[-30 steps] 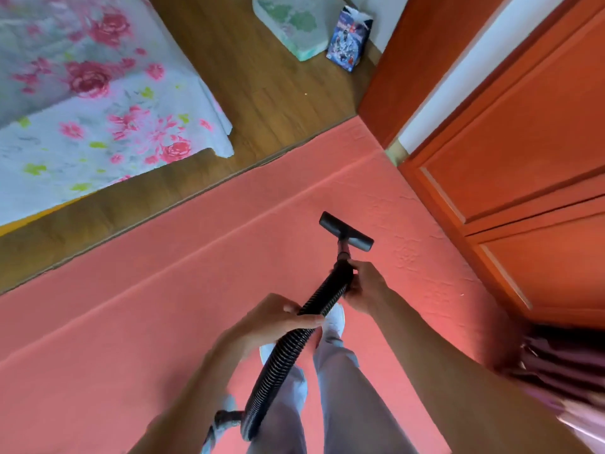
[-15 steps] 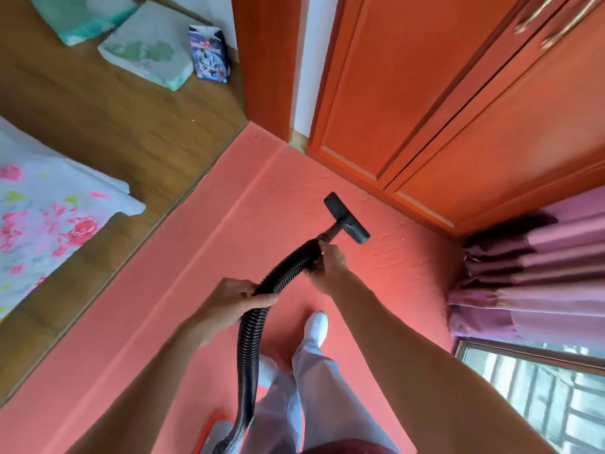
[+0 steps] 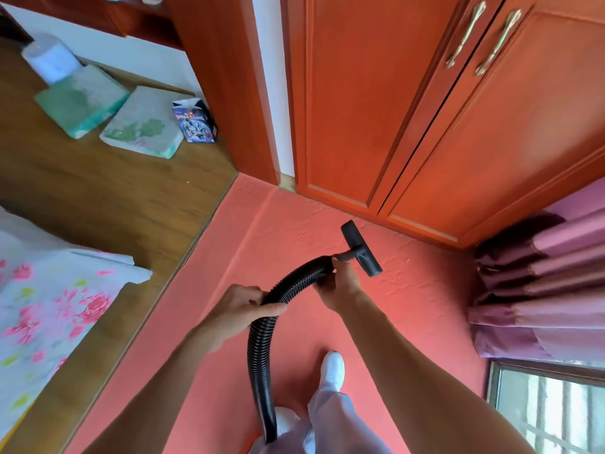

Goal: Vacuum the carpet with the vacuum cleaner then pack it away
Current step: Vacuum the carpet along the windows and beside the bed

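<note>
Fingers of the right hand (image 3: 340,285) and left hand (image 3: 244,304) curled around the hose (image 3: 262,348), nozzle (image 3: 361,249) just beyond the right fingers (image 3: 337,267), over the carpet (image 3: 409,306).

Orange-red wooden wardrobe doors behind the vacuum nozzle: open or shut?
Shut. The two orange-red wooden wardrobe doors lie flush, with only a thin dark seam between them beside the curved brass handles.

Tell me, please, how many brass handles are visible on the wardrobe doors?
2. The left handle and the right handle sit side by side across the gap between the wardrobe doors, near the top edge. Others may lie out of frame.
</note>
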`<state>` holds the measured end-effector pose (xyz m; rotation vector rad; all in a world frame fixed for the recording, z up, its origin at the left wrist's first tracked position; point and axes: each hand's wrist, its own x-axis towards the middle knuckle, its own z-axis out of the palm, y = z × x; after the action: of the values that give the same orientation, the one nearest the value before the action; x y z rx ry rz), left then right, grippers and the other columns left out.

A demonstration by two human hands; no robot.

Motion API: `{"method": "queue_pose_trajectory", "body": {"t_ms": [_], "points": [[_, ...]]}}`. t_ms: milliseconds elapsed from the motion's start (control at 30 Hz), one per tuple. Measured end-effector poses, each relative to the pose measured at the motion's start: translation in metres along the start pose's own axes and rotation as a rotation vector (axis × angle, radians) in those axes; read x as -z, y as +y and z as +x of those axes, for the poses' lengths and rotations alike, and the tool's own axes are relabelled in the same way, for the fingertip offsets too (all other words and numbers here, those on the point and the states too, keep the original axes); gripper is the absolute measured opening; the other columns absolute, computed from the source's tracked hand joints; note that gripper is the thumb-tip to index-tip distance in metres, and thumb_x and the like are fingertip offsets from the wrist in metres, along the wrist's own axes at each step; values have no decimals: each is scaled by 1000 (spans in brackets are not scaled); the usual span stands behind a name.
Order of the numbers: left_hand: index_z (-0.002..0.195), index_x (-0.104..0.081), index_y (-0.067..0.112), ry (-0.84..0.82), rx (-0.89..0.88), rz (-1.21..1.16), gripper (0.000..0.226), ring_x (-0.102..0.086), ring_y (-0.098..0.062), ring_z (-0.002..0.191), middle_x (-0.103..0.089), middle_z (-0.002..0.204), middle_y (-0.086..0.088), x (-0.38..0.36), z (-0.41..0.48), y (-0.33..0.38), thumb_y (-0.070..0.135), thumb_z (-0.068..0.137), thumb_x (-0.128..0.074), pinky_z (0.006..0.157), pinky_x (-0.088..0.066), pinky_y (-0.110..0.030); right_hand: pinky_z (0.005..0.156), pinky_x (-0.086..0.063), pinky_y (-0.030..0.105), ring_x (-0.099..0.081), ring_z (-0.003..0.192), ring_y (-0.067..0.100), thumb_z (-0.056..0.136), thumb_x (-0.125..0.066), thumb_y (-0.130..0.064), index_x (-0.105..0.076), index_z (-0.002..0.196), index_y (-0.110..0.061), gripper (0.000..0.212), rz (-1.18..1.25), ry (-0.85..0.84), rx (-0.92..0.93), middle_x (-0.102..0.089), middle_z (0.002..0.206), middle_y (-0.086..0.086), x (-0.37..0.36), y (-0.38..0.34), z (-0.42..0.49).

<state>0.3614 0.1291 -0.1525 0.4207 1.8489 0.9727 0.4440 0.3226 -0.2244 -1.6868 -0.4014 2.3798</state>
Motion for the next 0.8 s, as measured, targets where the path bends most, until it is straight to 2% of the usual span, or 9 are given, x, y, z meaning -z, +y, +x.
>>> {"method": "queue_pose_trajectory", "body": {"t_ms": [167, 267, 367, 500, 600, 667, 733, 800], "points": [[68, -76, 14, -15, 3, 40, 48, -56, -14, 73, -61, 71, 4, -11, 27, 27, 59, 56, -84, 71, -35, -33, 59, -49, 39, -60, 77, 29, 98, -48, -12, -50, 114, -6, 16, 61, -13, 2, -61, 88, 17, 3, -37, 5], [67, -77, 22, -52, 13, 62, 27, -56, -11, 72, -61, 69, 8, -18, 41, 42, 47, 67, -87, 71, -35, -31, 61, -51, 40, -62, 81, 30, 98, -50, -13, -51, 118, -6, 21, 89, 6, 19, -61, 96, 18, 10, -51, 10], [62, -76, 26, -82, -21, 84, 19, -53, -8, 68, -60, 65, 13, -24, 59, 60, 36, 74, -86, 67, -35, -27, 60, -50, 39, -62, 79, 29, 97, -50, -12, -52, 114, -7, 18, 150, 17, 49, -61, 89, 17, 19, -66, 17], [69, -76, 12, -143, -57, 112, 27, -48, -8, 65, -56, 65, 9, -33, 90, 78, 36, 73, -87, 63, -33, -29, 61, -50, 40, -61, 76, 29, 96, -48, -9, -51, 112, -5, 16, 212, 60, 89, -60, 86, 16, 27, -90, 23], [77, -79, 10, -232, -42, 105, 38, -52, -11, 68, -58, 68, 3, -42, 115, 84, 45, 68, -87, 67, -37, -31, 61, -51, 39, -61, 77, 28, 96, -49, -11, -51, 111, -3, 16, 233, 122, 76, -61, 88, 17, 35, -105, 33], [79, -79, 7, -310, -17, 114, 35, -55, -11, 66, -61, 67, 0, -52, 128, 85, 41, 73, -86, 65, -41, -29, 57, -53, 38, -62, 76, 27, 96, -50, -13, -52, 111, -3, 18, 207, 165, 58, -62, 88, 17, 44, -112, 41], [75, -77, 5, -374, 6, 119, 31, -57, -10, 62, -62, 64, 0, -65, 140, 85, 35, 78, -83, 61, -44, -25, 49, -55, 30, -60, 72, 25, 97, -50, -16, -52, 105, -6, 13, 170, 209, 58, -60, 83, 14, 56, -118, 51], [75, -75, 3, -428, 21, 128, 34, -58, -11, 62, -62, 65, -1, -80, 153, 83, 36, 79, -82, 60, -46, -25, 47, -54, 26, -57, 68, 22, 97, -50, -18, -51, 99, -9, 9, 135, 251, 57, -57, 78, 11, 67, -125, 64]]}}
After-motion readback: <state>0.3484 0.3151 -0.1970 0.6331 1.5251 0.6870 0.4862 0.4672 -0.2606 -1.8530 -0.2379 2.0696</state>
